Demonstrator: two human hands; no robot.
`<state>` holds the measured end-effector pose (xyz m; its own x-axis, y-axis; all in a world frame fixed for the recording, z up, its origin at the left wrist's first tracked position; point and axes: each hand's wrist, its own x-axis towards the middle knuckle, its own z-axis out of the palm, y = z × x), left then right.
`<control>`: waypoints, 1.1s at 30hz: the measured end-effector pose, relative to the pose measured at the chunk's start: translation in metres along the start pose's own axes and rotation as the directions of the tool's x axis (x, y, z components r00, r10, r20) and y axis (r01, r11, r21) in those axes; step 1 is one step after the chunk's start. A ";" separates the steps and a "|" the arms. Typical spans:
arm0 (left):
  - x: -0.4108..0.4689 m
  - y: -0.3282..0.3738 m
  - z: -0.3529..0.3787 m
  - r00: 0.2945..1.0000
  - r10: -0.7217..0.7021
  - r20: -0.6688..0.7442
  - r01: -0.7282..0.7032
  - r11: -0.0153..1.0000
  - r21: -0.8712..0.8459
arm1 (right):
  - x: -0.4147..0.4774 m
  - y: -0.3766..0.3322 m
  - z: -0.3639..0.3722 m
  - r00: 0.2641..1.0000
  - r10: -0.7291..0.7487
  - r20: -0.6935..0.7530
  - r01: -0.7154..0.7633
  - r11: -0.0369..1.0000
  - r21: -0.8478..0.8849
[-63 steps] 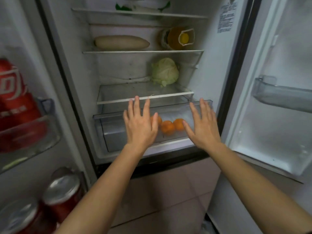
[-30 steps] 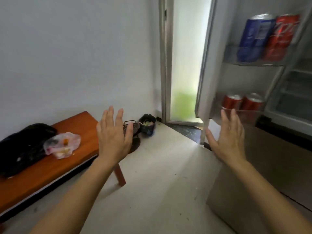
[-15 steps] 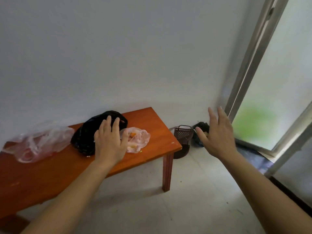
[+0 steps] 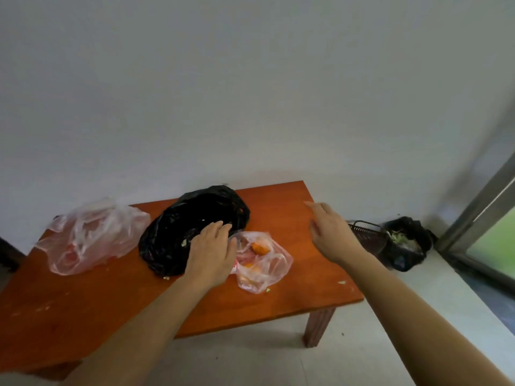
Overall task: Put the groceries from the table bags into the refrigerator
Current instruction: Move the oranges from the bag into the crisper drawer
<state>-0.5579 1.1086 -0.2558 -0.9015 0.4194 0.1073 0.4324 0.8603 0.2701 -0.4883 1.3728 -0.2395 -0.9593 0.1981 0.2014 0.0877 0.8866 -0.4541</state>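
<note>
Black bag [image 4: 192, 227] and small clear bag [image 4: 267, 264] flank the left hand [image 4: 211, 254]

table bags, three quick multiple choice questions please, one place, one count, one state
1. Where does the black bag lie on the table? A) between the big clear bag and the small clear bag B) right of both clear bags C) at its near edge
2. How many bags lie on the table? A) two B) three C) five
3. What state is the right hand in? A) gripping a bag B) open, holding nothing C) pressed flat on the table
Answers: 1 A, a clear bag lies on each side of it; 2 B, one black and two clear; 3 B, it hovers relaxed above the table.
</note>
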 end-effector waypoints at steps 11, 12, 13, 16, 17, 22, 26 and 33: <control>0.099 -0.013 0.114 0.904 -0.170 0.393 0.309 0.894 -0.324 | 0.105 0.031 0.156 0.804 -0.062 0.592 -0.045 0.985 0.164; 0.101 -0.017 0.125 0.893 -0.172 0.415 0.325 0.884 -0.335 | 0.104 0.034 0.167 0.789 -0.050 0.613 -0.070 0.983 0.171; 0.103 -0.022 0.138 0.883 -0.173 0.437 0.339 0.879 -0.335 | 0.103 0.037 0.177 0.779 -0.038 0.626 -0.096 0.979 0.180; 0.107 -0.036 0.171 0.851 -0.156 0.501 0.335 0.897 -0.290 | 0.103 0.043 0.197 0.746 0.004 0.666 -0.159 0.972 0.171; 0.108 -0.039 0.178 0.834 -0.149 0.531 0.327 0.909 -0.257 | 0.104 0.044 0.202 0.729 0.018 0.684 -0.171 0.973 0.156; 0.116 -0.053 0.196 0.705 -0.123 0.698 0.218 0.975 -0.048 | 0.117 0.057 0.226 0.769 0.063 0.636 -0.138 0.988 0.069; 0.124 -0.057 0.203 0.609 -0.118 0.785 0.186 0.983 0.003 | 0.135 0.062 0.244 0.749 0.099 0.655 -0.138 0.990 0.009; 0.128 -0.074 0.228 0.569 -0.155 0.808 0.301 0.953 -0.029 | 0.155 0.062 0.274 0.664 0.299 0.685 -0.273 0.950 -0.151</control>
<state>-0.7003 1.1650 -0.4806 -0.5627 0.3391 -0.7539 0.1402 0.9379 0.3172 -0.7049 1.3441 -0.4744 -0.7945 0.1103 -0.5971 0.3855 0.8514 -0.3557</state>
